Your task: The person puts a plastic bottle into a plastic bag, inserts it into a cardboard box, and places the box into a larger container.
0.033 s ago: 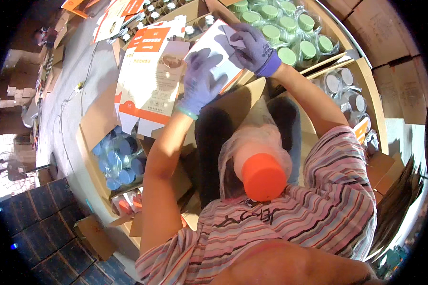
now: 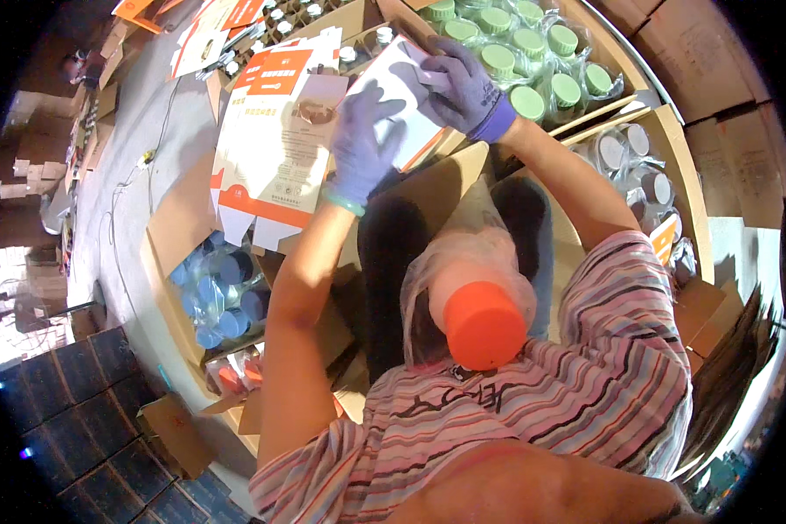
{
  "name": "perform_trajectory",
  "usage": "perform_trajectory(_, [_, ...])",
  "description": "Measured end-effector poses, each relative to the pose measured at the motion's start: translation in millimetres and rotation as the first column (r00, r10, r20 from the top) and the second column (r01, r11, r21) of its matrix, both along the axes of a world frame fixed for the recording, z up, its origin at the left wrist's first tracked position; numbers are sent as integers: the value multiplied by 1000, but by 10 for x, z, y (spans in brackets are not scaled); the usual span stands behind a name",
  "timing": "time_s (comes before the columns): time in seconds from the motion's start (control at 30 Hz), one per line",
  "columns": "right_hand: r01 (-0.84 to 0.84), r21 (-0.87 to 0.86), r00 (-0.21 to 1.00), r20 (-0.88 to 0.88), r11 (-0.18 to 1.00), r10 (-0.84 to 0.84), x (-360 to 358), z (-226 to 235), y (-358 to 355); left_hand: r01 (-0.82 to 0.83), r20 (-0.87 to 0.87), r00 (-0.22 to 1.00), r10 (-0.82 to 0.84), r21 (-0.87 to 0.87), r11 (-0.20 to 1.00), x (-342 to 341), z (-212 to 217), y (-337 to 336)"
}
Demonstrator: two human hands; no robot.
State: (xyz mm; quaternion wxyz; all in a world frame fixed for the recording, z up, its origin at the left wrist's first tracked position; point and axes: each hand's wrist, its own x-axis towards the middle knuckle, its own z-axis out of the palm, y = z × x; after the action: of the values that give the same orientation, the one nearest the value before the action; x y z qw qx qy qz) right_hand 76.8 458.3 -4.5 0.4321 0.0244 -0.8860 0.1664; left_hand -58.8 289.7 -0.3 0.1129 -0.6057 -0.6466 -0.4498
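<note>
A white folded carton (image 2: 415, 118) with an orange edge lies in front of me, tilted up to the far side. My right hand (image 2: 469, 94), in a grey-purple glove, has its fingers bent onto a small white flap at the carton's upper right. Over the carton's left side is my left hand (image 2: 364, 144), gloved too, with thumb and fingers apart; whether it touches the carton is hard to tell. Flat printed white-and-orange cartons (image 2: 266, 140) lie to its left. A bottle with an orange cap (image 2: 485, 326), wrapped in clear plastic, rests against my lap and shirt.
Green-capped jars (image 2: 527, 44) in plastic fill a box at far right; grey-lidded ones (image 2: 655, 188) stand in a box nearer me. Blue-lidded containers (image 2: 223, 293) sit in a box at left. White-capped bottles (image 2: 279, 29) stand in dividers at the back. Dark cartons (image 2: 96, 410) are stacked lower left.
My left hand has shifted slightly left and down, its fingers drawing away from the carton's middle. The right hand's fingers have moved a little at the flap.
</note>
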Motion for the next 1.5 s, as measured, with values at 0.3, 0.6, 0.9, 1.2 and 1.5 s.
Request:
perform_trajectory(0.3, [-37,24,999,-8,999,37,23,7,-48,-121,70,963,261,-752,648,-609,-27,463])
perform_trajectory(0.6, [85,-145,995,-47,986,-93,108,-113,-205,136,418,869,263,-714,687,-503,168,296])
perform_trajectory(0.9, [50,-903,997,23,-426,68,520,-882,148,208,601,796,68,-377,902,134,625,-344])
perform_trajectory(1.2, [-832,-551,554,-826,61,101,708,634,245,481,138,867,-479,21,877,-99,971,-328])
perform_trajectory(1.5, [-172,-707,984,-156,686,86,826,160,-196,563,631,654,-418,-36,825,418,546,-273])
